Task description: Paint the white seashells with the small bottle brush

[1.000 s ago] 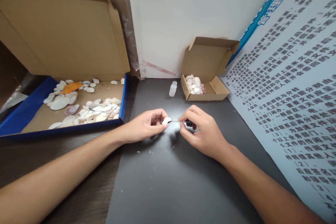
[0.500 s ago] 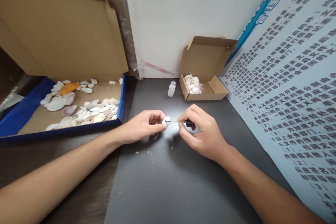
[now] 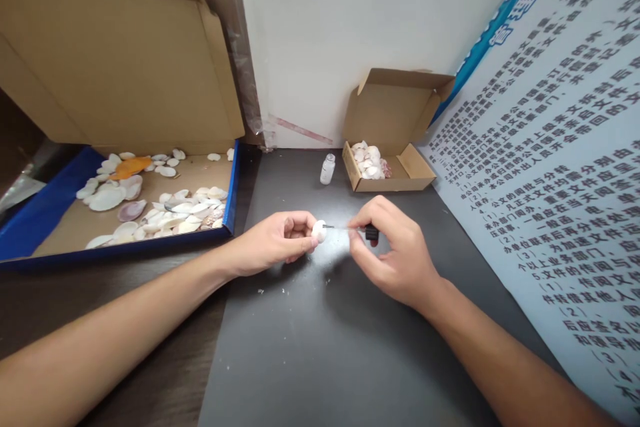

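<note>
Pinching | left hand (image 3: 275, 241): rounded white shell (image 3: 319, 231) | right hand (image 3: 397, 253): thin black-knobbed rod (image 3: 371, 232)

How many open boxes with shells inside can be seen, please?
2: the large blue-sided box, left of the left hand, and the small brown box, beyond the right hand and right of the bottle. No third seems hidden.

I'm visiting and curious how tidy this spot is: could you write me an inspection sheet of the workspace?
Surface: dark grey mat on a wood-grain tabletop.
Job's things: white seashell; thin-shafted tool, its tip at the shell.
Clutter: white flecks on the mat.
Hands: left hand pinches the shell; right hand grips the tool.
Cables: nothing seen.
Surroundings: small clear bottle standing; blue-sided box and smaller cardboard box, both open, holding seashells; Chinese-text poster at right.
</note>
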